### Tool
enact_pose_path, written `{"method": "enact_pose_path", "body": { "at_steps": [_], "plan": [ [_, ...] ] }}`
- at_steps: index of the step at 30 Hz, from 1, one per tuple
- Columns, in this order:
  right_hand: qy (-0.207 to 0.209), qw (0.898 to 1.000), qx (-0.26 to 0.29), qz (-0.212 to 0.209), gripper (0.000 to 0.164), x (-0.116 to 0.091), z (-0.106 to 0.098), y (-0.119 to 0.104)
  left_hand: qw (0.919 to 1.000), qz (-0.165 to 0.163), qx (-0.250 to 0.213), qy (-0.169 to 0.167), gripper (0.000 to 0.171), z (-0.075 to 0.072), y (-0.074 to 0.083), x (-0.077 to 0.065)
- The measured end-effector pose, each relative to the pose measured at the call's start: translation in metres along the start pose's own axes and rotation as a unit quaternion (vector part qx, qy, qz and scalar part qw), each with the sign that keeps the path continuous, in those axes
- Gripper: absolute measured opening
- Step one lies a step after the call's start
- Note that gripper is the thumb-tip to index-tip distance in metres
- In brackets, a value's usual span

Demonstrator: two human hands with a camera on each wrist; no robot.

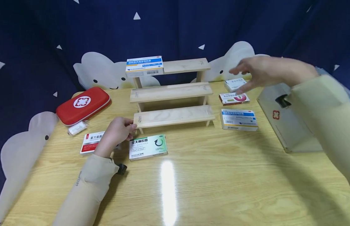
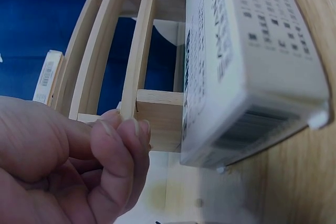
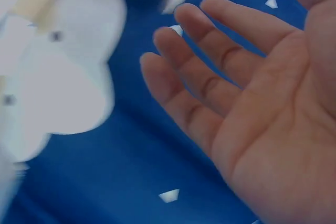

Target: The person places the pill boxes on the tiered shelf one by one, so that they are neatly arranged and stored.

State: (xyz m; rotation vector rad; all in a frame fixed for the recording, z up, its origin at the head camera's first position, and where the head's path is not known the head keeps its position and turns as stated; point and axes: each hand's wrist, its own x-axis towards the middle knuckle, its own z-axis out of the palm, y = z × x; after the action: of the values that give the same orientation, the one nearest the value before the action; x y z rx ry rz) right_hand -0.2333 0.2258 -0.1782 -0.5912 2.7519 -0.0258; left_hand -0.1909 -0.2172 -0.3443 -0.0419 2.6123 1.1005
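A three-step wooden rack [image 1: 175, 116] stands mid-table. My left hand [image 1: 119, 130] pinches the left end of its lowest step, thumb and fingers at the board's edge in the left wrist view [image 2: 113, 156]. Just below that hand lies a green-and-white medicine box [image 1: 148, 147]. A blue-and-white medicine box [image 1: 144, 66] rests on the left of the top step. My right hand [image 1: 262, 71] is raised over the right-hand boxes, fingers spread and holding nothing. Beneath it are a white box [image 1: 234, 84] and a white box with a pink swirl [image 1: 234, 98].
Nearer on the right lies another blue-and-white box [image 1: 239, 120], beside a grey-white case [image 1: 290, 125]. On the left are a red zip case [image 1: 83, 105], a small wrapped white roll [image 1: 77, 128] and a red-and-white box [image 1: 91, 142] partly behind my left arm. A dark blue curtain [image 1: 175, 31] hangs behind.
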Motion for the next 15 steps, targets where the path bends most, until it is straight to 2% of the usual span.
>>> {"method": "enact_pose_path", "body": {
  "at_steps": [3,8,12,15],
  "plan": [
    [-0.002,1.000,0.021,0.011,0.098,-0.013,0.038,0.019,1.0000,-0.004,0.004,0.001,0.032,-0.002,-0.001,-0.001],
    [-0.001,0.998,0.051,0.030,0.097,-0.019,0.095,0.037,0.9999,-0.014,0.001,0.000,0.034,-0.005,-0.005,-0.003],
    [0.010,0.998,0.050,0.039,0.095,-0.019,0.125,0.046,0.9997,-0.023,-0.002,0.000,0.037,-0.006,-0.008,-0.004],
    [0.007,0.997,0.046,0.053,0.096,-0.016,0.138,0.048,0.9998,-0.021,-0.005,0.002,0.036,-0.006,-0.009,-0.003]
  ]
}}
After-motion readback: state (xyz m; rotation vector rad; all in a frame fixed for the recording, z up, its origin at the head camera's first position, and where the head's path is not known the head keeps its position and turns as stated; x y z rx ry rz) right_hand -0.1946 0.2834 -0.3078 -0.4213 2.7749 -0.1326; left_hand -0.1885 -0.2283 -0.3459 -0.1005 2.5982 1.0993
